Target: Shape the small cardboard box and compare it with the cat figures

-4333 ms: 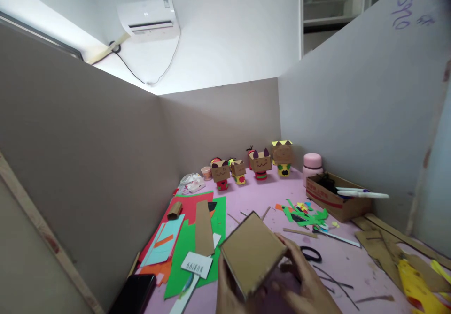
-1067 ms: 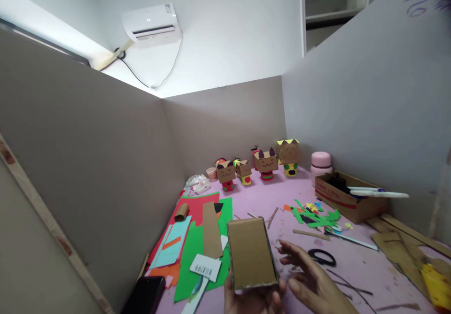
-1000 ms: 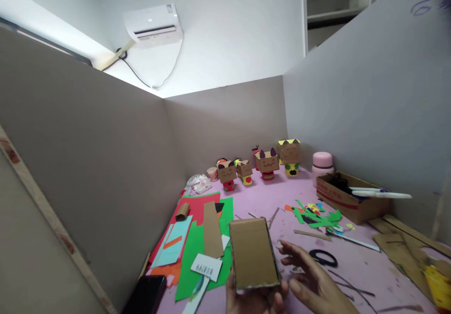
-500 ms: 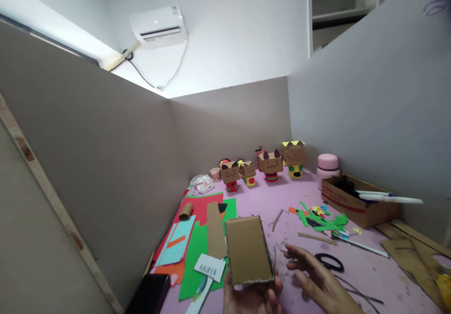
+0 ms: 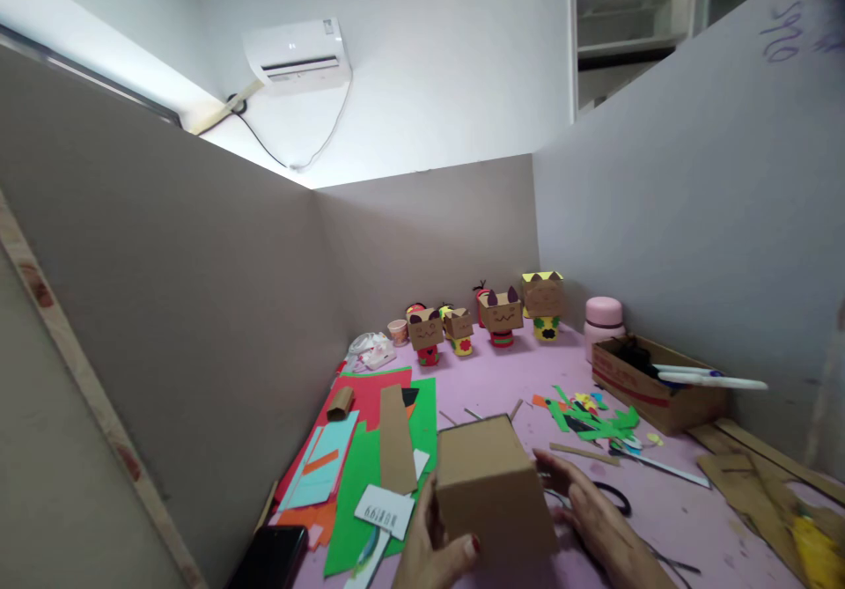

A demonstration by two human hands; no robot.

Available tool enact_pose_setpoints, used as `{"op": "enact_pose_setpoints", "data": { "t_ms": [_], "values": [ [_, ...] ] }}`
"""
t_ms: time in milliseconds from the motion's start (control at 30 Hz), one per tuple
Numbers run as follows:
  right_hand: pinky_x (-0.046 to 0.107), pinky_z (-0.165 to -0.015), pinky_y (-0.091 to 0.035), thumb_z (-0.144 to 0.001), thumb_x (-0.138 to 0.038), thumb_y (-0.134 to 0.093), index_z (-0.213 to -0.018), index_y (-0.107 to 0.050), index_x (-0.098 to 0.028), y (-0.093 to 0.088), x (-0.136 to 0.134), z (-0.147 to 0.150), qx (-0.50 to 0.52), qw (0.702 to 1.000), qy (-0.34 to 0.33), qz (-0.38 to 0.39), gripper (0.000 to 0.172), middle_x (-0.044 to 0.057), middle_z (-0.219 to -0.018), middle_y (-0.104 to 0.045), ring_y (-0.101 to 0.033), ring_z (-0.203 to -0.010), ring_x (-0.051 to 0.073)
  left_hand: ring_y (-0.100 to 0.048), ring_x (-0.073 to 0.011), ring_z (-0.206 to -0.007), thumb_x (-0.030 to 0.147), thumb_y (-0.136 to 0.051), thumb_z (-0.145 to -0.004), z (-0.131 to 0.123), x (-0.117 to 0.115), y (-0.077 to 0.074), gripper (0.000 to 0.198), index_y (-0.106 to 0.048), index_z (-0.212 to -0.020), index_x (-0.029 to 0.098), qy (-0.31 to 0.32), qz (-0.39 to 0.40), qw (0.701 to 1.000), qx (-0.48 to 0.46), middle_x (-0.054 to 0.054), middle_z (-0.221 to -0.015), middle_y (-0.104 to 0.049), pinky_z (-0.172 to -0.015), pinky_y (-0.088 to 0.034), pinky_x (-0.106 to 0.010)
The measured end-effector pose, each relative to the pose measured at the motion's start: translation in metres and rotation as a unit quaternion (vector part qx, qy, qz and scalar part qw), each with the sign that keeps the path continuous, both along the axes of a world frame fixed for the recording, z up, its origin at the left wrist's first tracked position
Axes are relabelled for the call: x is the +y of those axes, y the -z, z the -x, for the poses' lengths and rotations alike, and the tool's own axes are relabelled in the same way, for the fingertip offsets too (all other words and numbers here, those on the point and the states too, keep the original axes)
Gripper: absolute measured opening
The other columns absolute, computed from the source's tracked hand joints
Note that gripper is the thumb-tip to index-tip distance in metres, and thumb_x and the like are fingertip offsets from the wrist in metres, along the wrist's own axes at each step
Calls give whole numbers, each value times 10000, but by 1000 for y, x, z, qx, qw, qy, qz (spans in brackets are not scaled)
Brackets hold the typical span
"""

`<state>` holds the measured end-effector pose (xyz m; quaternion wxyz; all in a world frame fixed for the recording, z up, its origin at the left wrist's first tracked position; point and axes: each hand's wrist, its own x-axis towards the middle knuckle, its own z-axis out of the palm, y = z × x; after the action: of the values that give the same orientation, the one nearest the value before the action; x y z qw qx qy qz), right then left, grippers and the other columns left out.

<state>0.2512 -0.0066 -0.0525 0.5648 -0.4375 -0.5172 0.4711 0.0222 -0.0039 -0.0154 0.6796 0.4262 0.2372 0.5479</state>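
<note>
A plain brown cardboard box (image 5: pixel 492 488) is held low in the middle of the view, above the pink tabletop (image 5: pixel 502 382). My left hand (image 5: pixel 432 549) grips its near left side, thumb across the front face. My right hand (image 5: pixel 587 510) rests against the box's right side with fingers fairly straight. Black scissors (image 5: pixel 617 501) lie just beyond my right hand, partly hidden by it.
Coloured paper sheets (image 5: pixel 370 457) and a cardboard strip (image 5: pixel 394 439) lie at the left, with a black phone (image 5: pixel 268 558) at the near edge. Several cardboard-headed figures (image 5: pixel 498 312) stand at the back. An open carton (image 5: pixel 653 382), a pink flask (image 5: pixel 602 318) and cardboard scraps (image 5: pixel 745 474) are at the right. Grey partitions wall in the table.
The box has been turned from showing a flat narrow face to showing a top and front face. My right hand has closed in from beside it onto its right side.
</note>
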Motion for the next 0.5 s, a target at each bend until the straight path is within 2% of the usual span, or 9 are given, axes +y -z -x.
{"op": "enact_pose_setpoints", "data": {
  "t_ms": [67,133,200,267,400,500],
  "values": [
    [436,-954,-440,-716,-764,-532,-1338,-501,-265,0,7,-8,15,1000,-28,-4,798,134,-1410,-488,-438,-1288,329,-623,-298,-1054,308,-893,-476,0,6,8,826,-515,-1204,208,-53,-43,996,66,-141,-1159,-658,-895,-468,-386],
    [423,-1014,-382,-705,-695,-631,-1403,-414,-265,-6,7,-10,23,998,-54,-16,848,137,-1464,-418,-369,-1341,303,-603,-339,-1073,406,-886,-453,-3,10,15,938,-439,-1249,193,-58,-54,991,106,-189,-1204,-614,-896,-468,-425],
    [404,-1060,-316,-695,-613,-711,-1458,-307,-265,-15,1,-6,30,996,-76,-28,931,137,-1508,-343,-288,-1385,271,-571,-368,-1121,444,-872,-458,-4,10,17,968,-424,-1276,185,-55,-53,989,124,-211,-1278,-561,-935,-444,-450],
    [394,-1078,-276,-662,-597,-750,-1488,-213,-254,-24,-7,2,44,994,-94,-35,1044,147,-1532,-285,-250,-1400,264,-566,-370,-1128,454,-856,-488,-4,7,13,930,-454,-1284,192,-58,-54,987,141,-194,-1281,-565,-945,-435,-454],
    [397,-1053,-311,-615,-635,-758,-1498,-109,-198,-37,-16,12,76,987,-140,-28,1179,201,-1508,-301,-398,-1320,287,-565,-333,-1138,502,-777,-609,-5,-3,-7,737,-547,-1247,214,-6,-58,984,170,-141,-1209,-637,-942,-444,-430],
    [394,-1025,-349,-615,-614,-772,-1488,-97,-160,-44,-17,12,85,982,-167,-19,1193,229,-1490,-316,-443,-1284,288,-551,-323,-1172,521,-759,-622,-8,-9,-17,662,-603,-1190,219,-33,-33,986,159,-117,-1194,-663,-989,-419,-423]
  ]
}}
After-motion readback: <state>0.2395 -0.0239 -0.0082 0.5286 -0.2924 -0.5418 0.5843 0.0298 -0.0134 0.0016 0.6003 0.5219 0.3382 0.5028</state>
